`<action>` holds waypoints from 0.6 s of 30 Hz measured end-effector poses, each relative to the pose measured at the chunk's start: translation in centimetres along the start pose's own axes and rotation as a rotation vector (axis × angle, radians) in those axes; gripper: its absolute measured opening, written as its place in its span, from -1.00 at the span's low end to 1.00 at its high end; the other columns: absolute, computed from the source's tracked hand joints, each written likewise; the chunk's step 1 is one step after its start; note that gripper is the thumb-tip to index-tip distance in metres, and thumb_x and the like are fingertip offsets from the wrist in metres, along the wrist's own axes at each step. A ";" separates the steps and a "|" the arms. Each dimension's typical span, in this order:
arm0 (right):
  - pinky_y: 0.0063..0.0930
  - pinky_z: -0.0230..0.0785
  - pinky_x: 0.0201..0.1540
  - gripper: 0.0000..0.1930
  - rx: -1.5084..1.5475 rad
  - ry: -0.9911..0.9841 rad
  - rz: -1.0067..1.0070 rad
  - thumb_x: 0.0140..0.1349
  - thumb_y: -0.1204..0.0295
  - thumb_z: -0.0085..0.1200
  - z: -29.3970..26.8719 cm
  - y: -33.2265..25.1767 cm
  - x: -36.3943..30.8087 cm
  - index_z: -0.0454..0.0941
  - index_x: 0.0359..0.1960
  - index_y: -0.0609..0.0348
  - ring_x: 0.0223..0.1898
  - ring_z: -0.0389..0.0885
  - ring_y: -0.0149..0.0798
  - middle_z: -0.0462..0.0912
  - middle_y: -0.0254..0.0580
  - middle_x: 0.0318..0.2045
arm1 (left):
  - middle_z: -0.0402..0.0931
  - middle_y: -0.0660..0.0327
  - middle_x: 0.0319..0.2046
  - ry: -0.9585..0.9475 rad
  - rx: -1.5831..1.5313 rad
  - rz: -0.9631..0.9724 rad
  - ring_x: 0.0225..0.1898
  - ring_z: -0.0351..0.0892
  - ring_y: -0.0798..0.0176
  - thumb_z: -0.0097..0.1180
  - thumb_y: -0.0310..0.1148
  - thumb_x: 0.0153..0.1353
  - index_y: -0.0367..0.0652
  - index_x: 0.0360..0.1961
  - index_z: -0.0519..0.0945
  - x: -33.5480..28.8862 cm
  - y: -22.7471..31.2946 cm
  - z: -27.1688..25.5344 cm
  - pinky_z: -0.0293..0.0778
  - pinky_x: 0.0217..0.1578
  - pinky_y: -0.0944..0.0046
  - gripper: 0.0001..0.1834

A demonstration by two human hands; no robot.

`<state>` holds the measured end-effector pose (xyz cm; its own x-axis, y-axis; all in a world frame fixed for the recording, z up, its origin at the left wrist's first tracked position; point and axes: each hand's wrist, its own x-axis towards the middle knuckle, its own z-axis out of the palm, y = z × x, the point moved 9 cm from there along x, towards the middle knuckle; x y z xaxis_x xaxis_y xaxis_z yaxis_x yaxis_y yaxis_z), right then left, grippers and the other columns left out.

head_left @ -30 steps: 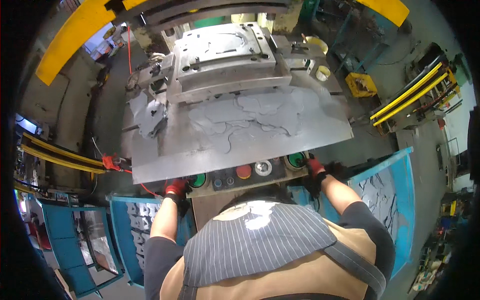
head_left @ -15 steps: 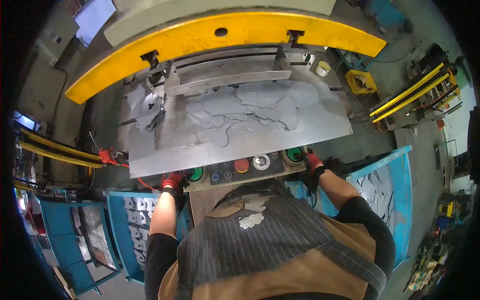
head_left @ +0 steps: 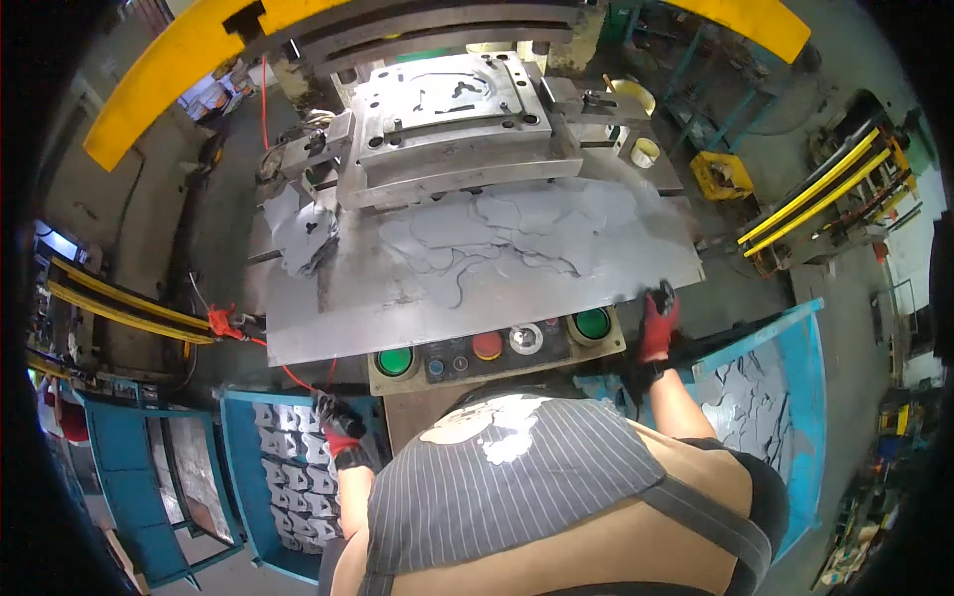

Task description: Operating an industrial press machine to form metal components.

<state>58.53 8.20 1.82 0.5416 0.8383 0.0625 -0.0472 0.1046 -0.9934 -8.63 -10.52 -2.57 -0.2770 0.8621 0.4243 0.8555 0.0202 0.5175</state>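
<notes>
My left hand [head_left: 341,425], in a red and black glove, hovers over the near edge of a blue bin of cut metal parts [head_left: 298,477]. Its fingers look loosely apart, holding nothing visible. My right hand [head_left: 659,323], gloved alike, is raised beside the right end of the metal table plate [head_left: 348,323], fingers apart and nothing in them. Between the hands sits a control box [head_left: 462,360] with a left green button [head_left: 395,362], a right green button [head_left: 591,324] and a red button [head_left: 487,346]. Thin grey cut sheets [head_left: 497,223] lie on the plate.
Beyond the plate is a press die [head_left: 452,104] with a piece on it, beneath a yellow beam [head_left: 189,79]. Small stacked pieces [head_left: 303,238] lie at the plate's left. A blue bin of scrap [head_left: 810,397] stands right; yellow-barred guards [head_left: 810,194] flank the press.
Both hands have left the green buttons: the left moved down and left, the right moved right. The yellow beam has risen, uncovering the die.
</notes>
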 end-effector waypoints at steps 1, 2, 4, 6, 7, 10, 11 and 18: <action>-0.49 0.24 -0.06 -0.47 0.008 -0.118 -0.099 -0.04 0.52 0.09 3.8 -3.9 0.6 0.24 0.04 0.16 -0.13 0.40 -0.31 0.43 -0.12 -0.17 | 0.46 0.20 -0.44 0.011 -0.577 -0.542 -0.44 0.41 0.33 -0.15 -0.22 0.11 -0.14 -0.34 0.47 -4.0 -7.7 0.7 0.33 -0.40 0.36 -0.75; -0.48 0.23 -0.05 -0.45 -0.053 -0.211 -0.111 -0.05 0.50 0.11 6.2 -3.2 2.6 0.23 0.04 0.17 -0.10 0.38 -0.30 0.41 -0.09 -0.14 | 0.46 0.24 -0.45 0.271 -1.252 -0.906 -0.43 0.41 0.36 -0.14 -0.18 0.10 -0.14 -0.39 0.48 -6.8 -11.7 1.5 0.34 -0.38 0.38 -0.73; -0.43 0.22 -0.03 -0.40 -0.224 -0.386 -0.209 -0.08 0.41 0.16 12.4 -3.4 5.5 0.22 0.05 0.20 -0.04 0.35 -0.25 0.37 -0.01 -0.08 | 0.47 0.28 -0.45 0.496 -1.463 -1.016 -0.42 0.41 0.39 -0.13 -0.13 0.09 -0.12 -0.41 0.48 -8.3 -13.7 -0.1 0.34 -0.37 0.41 -0.71; -0.32 0.22 -0.02 -0.30 -0.546 -0.448 -0.378 -0.15 0.21 0.20 19.3 -6.1 6.5 0.21 0.05 0.19 -0.01 0.34 -0.12 0.35 0.08 -0.05 | 0.46 0.32 -0.44 0.462 -1.281 -0.967 -0.45 0.41 0.39 -0.12 -0.07 0.07 -0.06 -0.39 0.48 -7.2 -13.2 -2.4 0.32 -0.41 0.41 -0.70; -0.26 0.22 -0.03 -0.23 -0.759 -0.434 -0.457 -0.20 0.08 0.21 21.9 -6.9 7.3 0.21 0.05 0.18 -0.02 0.34 -0.04 0.34 0.11 -0.05 | 0.46 0.34 -0.44 0.412 -1.215 -0.924 -0.47 0.40 0.39 -0.11 -0.04 0.06 -0.03 -0.38 0.48 -6.6 -12.2 -3.7 0.31 -0.42 0.41 -0.69; -0.19 0.24 -0.06 -0.15 -1.125 -0.562 -0.167 -0.34 -0.13 0.18 26.3 -3.2 10.0 0.30 -0.02 0.20 -0.05 0.36 0.01 0.38 0.11 -0.09 | 0.47 0.34 -0.40 0.294 -1.436 -0.911 -0.46 0.42 0.36 -0.10 0.00 0.05 -0.03 -0.31 0.49 -5.8 -10.7 -4.4 0.32 -0.42 0.39 -0.64; -0.22 0.24 -0.05 -0.15 -1.255 -0.590 -0.175 -0.36 -0.14 0.18 27.1 -3.0 10.0 0.32 -0.04 0.22 -0.06 0.36 0.01 0.39 0.10 -0.09 | 0.47 0.33 -0.39 0.386 -1.430 -0.976 -0.45 0.42 0.35 -0.11 0.00 0.07 -0.05 -0.29 0.49 -4.9 -8.5 -4.3 0.33 -0.41 0.38 -0.63; -0.31 0.25 -0.08 -0.30 -1.022 -0.505 -0.150 -0.37 0.08 0.27 25.3 -5.2 11.0 0.41 -0.18 0.32 -0.12 0.42 0.00 0.45 0.07 -0.15 | 0.43 0.25 -0.41 0.542 -1.023 -0.974 -0.45 0.43 0.33 -0.08 -0.24 0.15 -0.20 -0.20 0.42 -5.0 -8.1 -6.5 0.40 -0.42 0.38 -0.72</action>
<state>43.47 30.38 10.13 0.0750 0.9971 -0.0111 0.8174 -0.0678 -0.5721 -17.01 -18.24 -4.08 -0.8574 0.4302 -0.2826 -0.3524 -0.0903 0.9315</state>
